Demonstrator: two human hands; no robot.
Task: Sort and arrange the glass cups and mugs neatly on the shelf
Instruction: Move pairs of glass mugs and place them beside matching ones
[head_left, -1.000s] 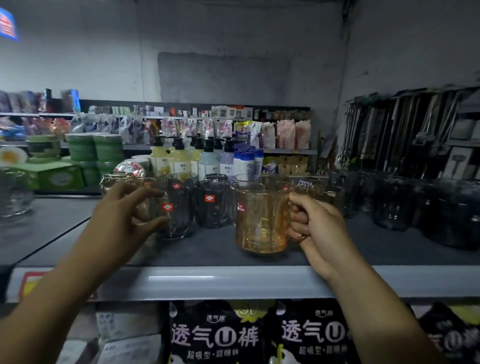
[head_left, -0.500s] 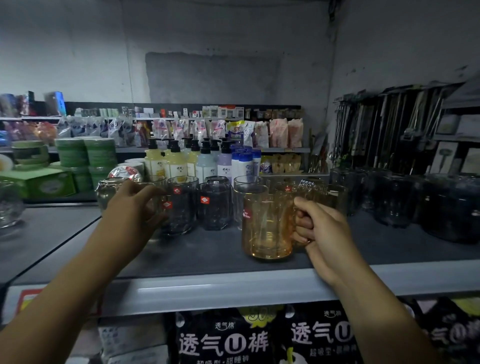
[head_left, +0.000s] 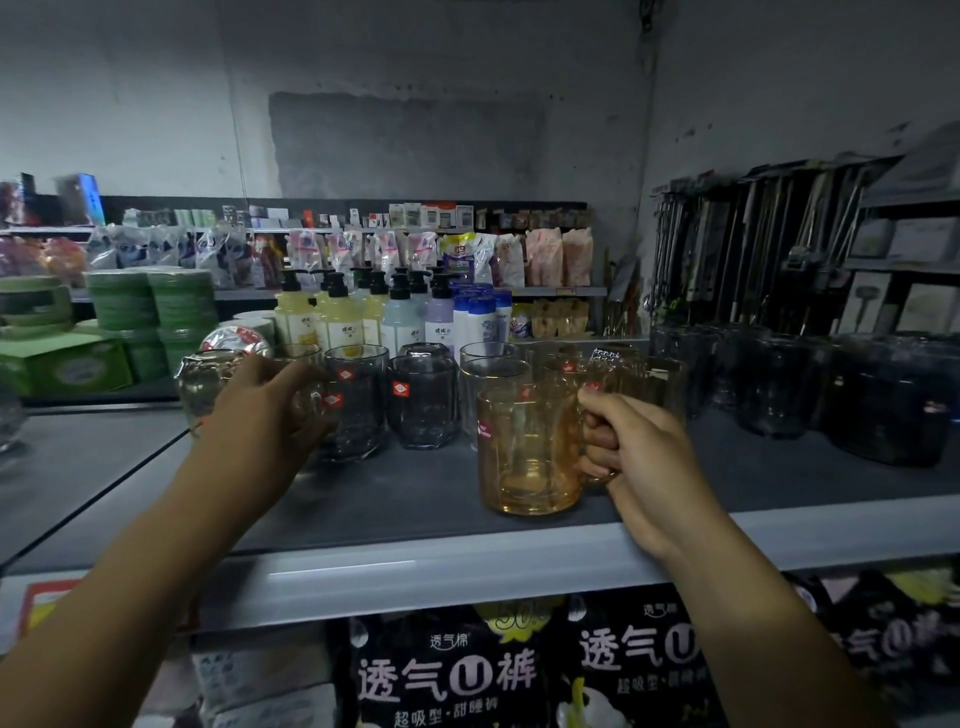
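An amber glass mug (head_left: 527, 452) stands on the grey shelf (head_left: 415, 499) near its front edge. My right hand (head_left: 631, 457) is closed around its handle. To the left, my left hand (head_left: 265, 415) wraps around a clear glass cup (head_left: 311, 402) with a red sticker, mostly hidden by my fingers. Beside it stand more clear cups (head_left: 358, 400) and a dark smoky cup (head_left: 421, 402). Further amber mugs (head_left: 644, 382) stand behind my right hand.
Dark glass cups (head_left: 779, 379) fill the shelf's right side. A clear jug (head_left: 200, 379) stands at the left. Pump bottles (head_left: 340, 317) and green stacked bowls (head_left: 150, 306) sit on a shelf behind. Black packaged goods (head_left: 452, 670) hang below the shelf's pale front lip (head_left: 415, 571).
My left hand has closed further around the clear cup. The amber mug sits a little nearer the shelf's front edge, my right hand still on its handle.
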